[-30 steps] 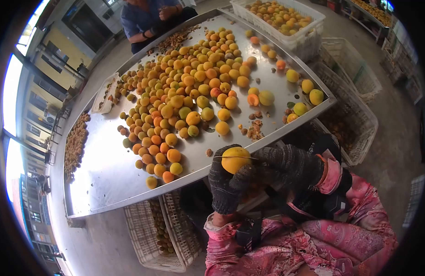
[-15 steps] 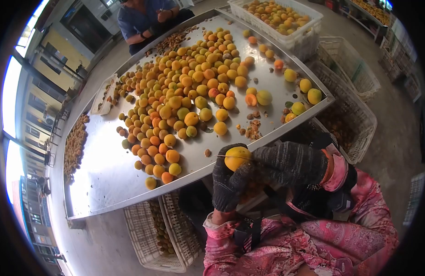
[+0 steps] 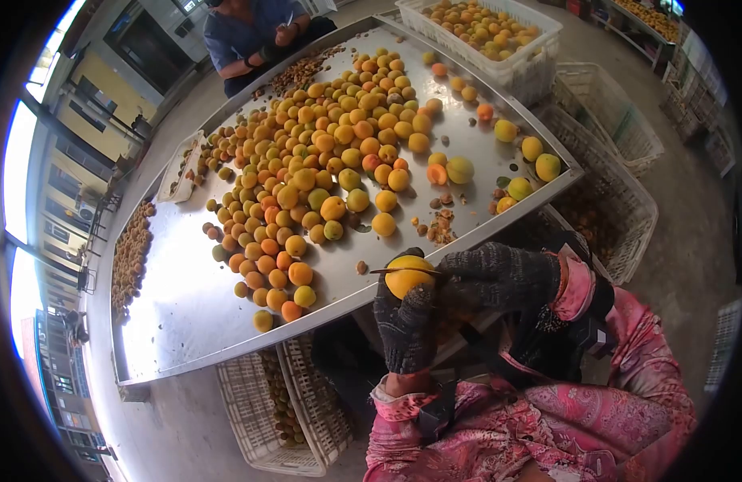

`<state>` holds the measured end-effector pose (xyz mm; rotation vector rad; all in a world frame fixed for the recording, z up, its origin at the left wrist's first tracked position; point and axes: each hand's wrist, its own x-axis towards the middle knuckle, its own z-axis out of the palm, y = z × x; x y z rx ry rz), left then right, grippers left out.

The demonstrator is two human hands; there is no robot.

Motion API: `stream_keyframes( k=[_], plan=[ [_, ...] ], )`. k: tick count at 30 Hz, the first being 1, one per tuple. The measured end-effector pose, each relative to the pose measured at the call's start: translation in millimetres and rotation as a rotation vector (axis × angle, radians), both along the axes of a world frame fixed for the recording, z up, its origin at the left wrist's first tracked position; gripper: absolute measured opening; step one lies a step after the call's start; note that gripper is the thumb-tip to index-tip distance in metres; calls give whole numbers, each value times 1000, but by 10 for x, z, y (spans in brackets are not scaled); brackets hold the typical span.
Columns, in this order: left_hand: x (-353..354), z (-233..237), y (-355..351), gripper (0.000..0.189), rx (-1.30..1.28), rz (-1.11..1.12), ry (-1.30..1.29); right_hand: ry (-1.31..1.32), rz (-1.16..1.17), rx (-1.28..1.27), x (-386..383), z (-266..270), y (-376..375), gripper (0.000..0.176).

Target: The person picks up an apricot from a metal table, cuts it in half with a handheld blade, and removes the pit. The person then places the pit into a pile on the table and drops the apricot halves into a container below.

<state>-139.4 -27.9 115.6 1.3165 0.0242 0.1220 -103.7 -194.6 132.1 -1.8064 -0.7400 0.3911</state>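
My left hand [image 3: 405, 333], in a dark grey knit glove, is closed around a yellow apricot [image 3: 409, 283] just off the table's near edge. A thin knife blade [image 3: 385, 271] lies across the fruit, its tip sticking out on the left. The gloved right hand [image 3: 503, 277] grips that knife; its handle is hidden inside the fingers. Beyond both hands, a large heap of apricots [image 3: 307, 153] covers the middle of the metal table [image 3: 186, 321]. A single pit [image 3: 361, 267] lies close to the left hand, and scraps with pits [image 3: 442, 229] sit past the apricot.
White crates stand below the table: one [image 3: 283, 410] at front left, another [image 3: 628, 213] at right. A full crate of apricots [image 3: 483, 36] is at the back. Many pits [image 3: 132, 249] lie on the left edge. A person in blue [image 3: 246, 36] is at the far side.
Both hands have shifted slightly, and the apricot has moved a little left. The blade still crosses the fruit and now looks darker. The person opposite has moved their hands slightly.
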Motion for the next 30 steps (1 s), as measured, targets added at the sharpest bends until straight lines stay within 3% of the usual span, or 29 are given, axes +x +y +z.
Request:
stream_keyframes(
  k=[3,7,9,13,16,18,22,25,27,28,30],
  plan=[
    [-7,-56,110,51,37,-114,98,-37,-16,75,-12,-81,14,34],
    [-2,-9,223,52,34,-220,15,-118,58,47,-22,68,-90,35],
    [51,27,294,53,107,-315,-130,178,145,98,-26,141,-96,32],
    [56,29,309,52,106,-348,-129,244,141,176,-28,18,-105,36],
    [-1,55,179,51,-5,-304,-54,240,77,68,-29,91,-60,36],
    [-28,154,-40,48,-61,51,9,-261,-14,64,4,-26,26,34],
    [1,52,-84,39,-77,109,-15,-306,-33,-41,-12,-97,64,31],
    [45,56,-49,36,90,72,78,-340,-45,-111,7,-237,94,30],
    [53,38,-34,33,83,32,-5,343,69,207,51,-408,122,32],
    [62,46,-2,33,84,30,-5,342,68,207,47,-376,99,32],
    [79,66,80,37,15,-97,16,84,70,156,25,-242,50,31]
  ],
)
